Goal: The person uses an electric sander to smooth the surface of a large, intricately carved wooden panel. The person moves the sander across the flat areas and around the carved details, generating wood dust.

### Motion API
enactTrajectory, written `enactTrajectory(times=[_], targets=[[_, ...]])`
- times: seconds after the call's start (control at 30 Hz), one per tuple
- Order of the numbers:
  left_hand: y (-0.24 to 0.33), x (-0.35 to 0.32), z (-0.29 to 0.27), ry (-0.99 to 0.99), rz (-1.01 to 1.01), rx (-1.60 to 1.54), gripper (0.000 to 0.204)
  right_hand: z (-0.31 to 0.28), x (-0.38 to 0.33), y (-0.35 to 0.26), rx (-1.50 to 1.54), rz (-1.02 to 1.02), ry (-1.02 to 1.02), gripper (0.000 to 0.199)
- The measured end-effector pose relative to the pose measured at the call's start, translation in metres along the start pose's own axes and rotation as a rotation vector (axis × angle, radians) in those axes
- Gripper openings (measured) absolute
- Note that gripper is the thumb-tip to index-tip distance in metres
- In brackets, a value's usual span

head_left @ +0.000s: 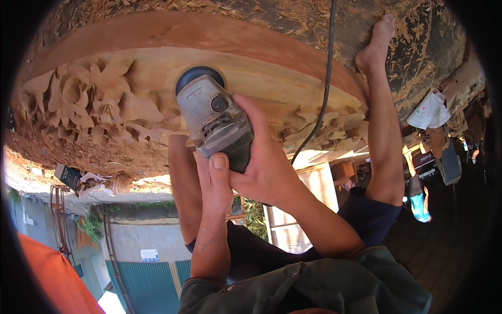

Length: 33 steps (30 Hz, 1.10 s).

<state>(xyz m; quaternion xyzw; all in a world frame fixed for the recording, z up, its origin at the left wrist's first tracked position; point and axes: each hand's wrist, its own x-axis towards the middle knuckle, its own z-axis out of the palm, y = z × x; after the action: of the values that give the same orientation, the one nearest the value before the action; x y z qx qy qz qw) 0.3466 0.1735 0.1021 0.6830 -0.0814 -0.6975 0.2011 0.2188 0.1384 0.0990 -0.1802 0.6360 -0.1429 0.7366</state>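
Note:
Both my hands are closed around an angle grinder [213, 112] with a grey metal head and a dark body. My left hand [213, 175] grips it from below and the left, thumb up against its rear. My right hand [260, 157] wraps its right side. At the grinder's far end, a dark round disc [201, 75] lies against the smooth face of a long curved wooden piece [266, 70]; the grinder hides the exact contact. Carved flowers and leaves [89, 102] stand out on the wood to the left, with more carving [329, 125] on the right.
A black power cord [328, 73] hangs across the wood, right of the grinder. Wood shavings [298, 18] cover the ground. My bare right foot [377, 44] rests beyond the wood's right end. A small dark box [68, 177] lies at left; a person in blue [420, 206] is far right.

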Motion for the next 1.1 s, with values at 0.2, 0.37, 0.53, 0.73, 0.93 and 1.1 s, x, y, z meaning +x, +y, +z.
enactTrajectory(times=[0.2, 0.37, 0.53, 0.73, 0.93, 1.1], targets=[[-0.018, -0.011, 0.032, -0.145, -0.09, -0.018, 0.071, -0.026, -0.037, 0.03, 0.013, 0.003, 0.169, 0.108], [-0.039, -0.011, 0.043, -0.295, -0.2, 0.254, 0.069, -0.044, -0.056, 0.043, 0.043, 0.053, 0.273, 0.112], [-0.005, -0.008, 0.018, -0.084, -0.077, 0.018, 0.075, -0.018, -0.022, 0.021, 0.005, -0.057, 0.097, 0.107], [0.03, 0.003, -0.004, 0.094, 0.013, 0.046, 0.098, 0.014, 0.007, -0.011, -0.011, -0.051, -0.021, 0.103], [0.021, 0.001, -0.006, 0.024, 0.007, 0.033, 0.088, 0.008, 0.003, -0.02, -0.072, 0.075, -0.011, 0.1], [0.012, 0.001, 0.0, -0.047, -0.001, -0.043, 0.083, 0.001, -0.002, -0.008, -0.04, 0.026, 0.034, 0.1]])
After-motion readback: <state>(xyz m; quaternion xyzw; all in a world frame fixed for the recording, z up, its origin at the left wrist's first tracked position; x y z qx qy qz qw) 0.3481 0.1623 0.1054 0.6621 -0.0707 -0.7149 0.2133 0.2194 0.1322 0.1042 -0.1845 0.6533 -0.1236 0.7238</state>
